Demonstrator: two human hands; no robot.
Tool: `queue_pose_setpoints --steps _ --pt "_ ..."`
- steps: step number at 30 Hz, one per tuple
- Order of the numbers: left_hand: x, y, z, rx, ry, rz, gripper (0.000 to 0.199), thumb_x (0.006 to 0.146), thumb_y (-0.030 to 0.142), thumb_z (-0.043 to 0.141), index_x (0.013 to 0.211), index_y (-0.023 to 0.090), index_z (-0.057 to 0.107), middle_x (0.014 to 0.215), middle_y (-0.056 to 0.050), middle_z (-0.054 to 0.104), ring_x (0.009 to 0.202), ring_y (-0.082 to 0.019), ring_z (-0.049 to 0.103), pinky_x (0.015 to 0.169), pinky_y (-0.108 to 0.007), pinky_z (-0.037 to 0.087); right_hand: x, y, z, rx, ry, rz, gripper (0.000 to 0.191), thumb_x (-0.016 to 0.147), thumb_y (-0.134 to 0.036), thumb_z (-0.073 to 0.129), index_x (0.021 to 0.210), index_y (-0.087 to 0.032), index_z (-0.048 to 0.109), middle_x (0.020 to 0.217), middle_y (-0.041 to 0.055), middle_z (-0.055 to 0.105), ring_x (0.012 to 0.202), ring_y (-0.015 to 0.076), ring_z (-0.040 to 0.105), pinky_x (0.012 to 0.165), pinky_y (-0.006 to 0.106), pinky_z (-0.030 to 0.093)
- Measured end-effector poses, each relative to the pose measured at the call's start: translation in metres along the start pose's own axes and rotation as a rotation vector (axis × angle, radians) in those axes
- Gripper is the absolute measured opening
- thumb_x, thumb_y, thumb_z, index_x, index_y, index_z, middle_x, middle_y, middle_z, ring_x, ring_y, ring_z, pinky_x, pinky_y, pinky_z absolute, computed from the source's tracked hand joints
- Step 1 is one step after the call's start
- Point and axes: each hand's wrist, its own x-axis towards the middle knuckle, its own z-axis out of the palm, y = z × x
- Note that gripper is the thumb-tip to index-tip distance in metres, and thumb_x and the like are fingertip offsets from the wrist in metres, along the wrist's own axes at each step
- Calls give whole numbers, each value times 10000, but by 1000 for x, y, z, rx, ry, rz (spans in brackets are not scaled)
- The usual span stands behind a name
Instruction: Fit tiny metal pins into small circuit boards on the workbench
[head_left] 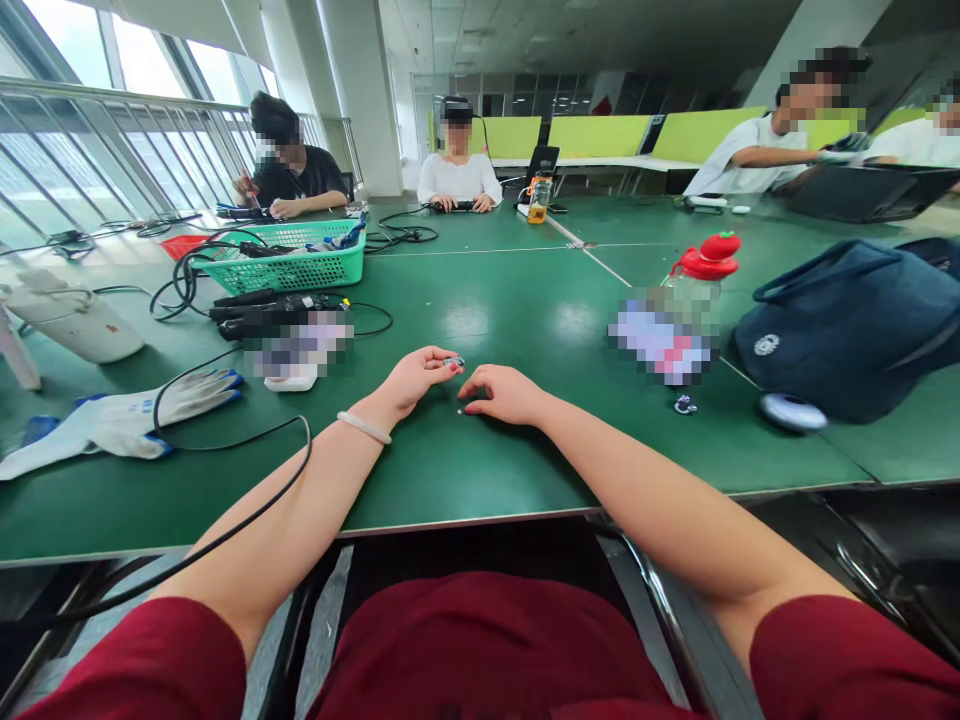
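My left hand [414, 382] is closed in a pinch above the green table [420, 490]. Between its thumb and fingertips sits a small silvery piece [453, 361], too small to name. Just to the right, my right hand [504, 394] is low over the tabletop. Its fingers are curved, and a narrow gap shows between thumb and forefinger. A tiny white piece [460, 411] is right by that thumb tip; whether the two touch is unclear.
At left are white-and-blue gloves [120, 415], a black cable [225, 445] across my left forearm, a blurred phone [304, 345] and a green basket [300, 262]. At right are a red-capped bottle [705, 260], a small dark-and-white item [685, 404] and a navy bag [862, 320]. Several people sit beyond.
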Motion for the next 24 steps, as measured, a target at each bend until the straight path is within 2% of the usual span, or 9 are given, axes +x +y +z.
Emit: queue_pose_setpoints --steps 2,7,11,14,17,21,24 --pt "0 -1 2 10 13 12 380 565 276 828 858 127 637 806 -44 701 824 -149 645 911 -350 425 0 -4 2 -35 -14 -28 60 775 -223 675 808 -191 714 835 16 618 731 107 530 706 239 396" --pt "1 -3 10 131 48 5 373 612 285 790 910 128 628 734 -25 679 731 -139 620 846 -352 450 2 -7 1 -86 -47 -1 106 829 -218 606 777 -172 686 803 27 613 744 124 534 708 249 386" --pt "2 0 9 303 35 17 310 662 256 738 933 150 631 725 -4 655 730 -135 608 808 -321 460 7 4 -5 -70 -58 57 119 811 -183 590 724 -160 667 754 20 598 712 115 522 679 233 383" --pt "9 4 4 343 -10 -86 298 667 241 724 933 162 616 687 12 620 675 -125 591 716 -293 479 13 16 -13 -34 -63 126 114 782 -165 596 695 -164 670 715 5 601 668 101 514 655 222 385" --pt "21 6 1 370 -71 -167 318 681 264 711 963 167 599 733 -3 621 634 -116 571 615 -268 474 19 27 -20 14 -59 199 123 784 -203 606 694 -175 684 681 -5 612 632 97 516 628 224 390" --pt "32 3 3 437 -93 -149 285 697 259 685 956 171 603 748 -4 627 601 -103 548 578 -249 452 20 33 -27 107 -85 156 90 787 -197 615 761 -195 702 713 -13 619 628 95 533 618 226 415" --pt "34 -1 4 486 -104 -102 261 716 292 670 950 186 622 762 -9 642 671 -124 577 649 -265 464 17 34 -27 111 -72 127 45 764 -178 654 769 -198 694 723 -10 600 646 101 549 631 230 440"
